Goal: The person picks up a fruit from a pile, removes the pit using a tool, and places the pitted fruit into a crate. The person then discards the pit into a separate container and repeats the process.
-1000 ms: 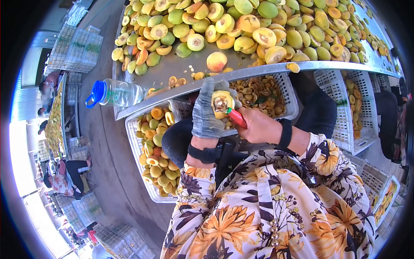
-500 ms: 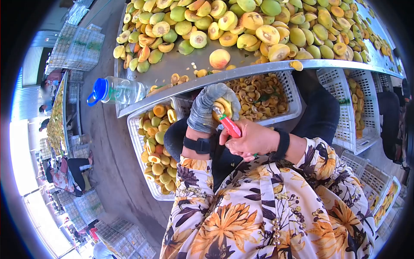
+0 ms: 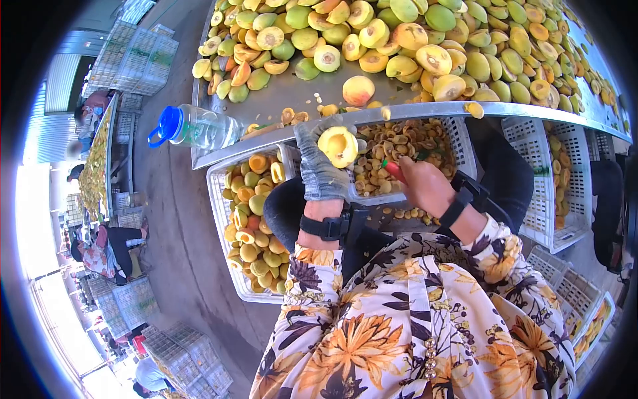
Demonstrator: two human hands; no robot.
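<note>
My left hand [image 3: 320, 169], in a grey knit glove, holds a yellow peach half [image 3: 338, 146] with its hollowed cut face turned up. My right hand [image 3: 425, 187] is bare and wrapped round the red handle of a pitting knife [image 3: 393, 171], apart from the fruit and to its right. The knife's metal end is hard to make out. Below both hands, a white crate [image 3: 458, 143] holds small brownish-yellow scraps. Left of my knee, another white crate [image 3: 214, 193] is filled with hollowed peach halves [image 3: 256, 243].
A metal table [image 3: 299, 90] bears a heap of cut peaches [image 3: 399, 40]; one whole peach [image 3: 358, 90] lies near its raised edge. A blue-capped water bottle [image 3: 199, 128] lies on the left corner. More crates [image 3: 538, 173] stand right. Other people [image 3: 109, 253] sit far left.
My right hand has drawn the knife out of the fruit and moved right and up. My left hand has turned the peach half so its hollow shows. The view has shifted slightly.
</note>
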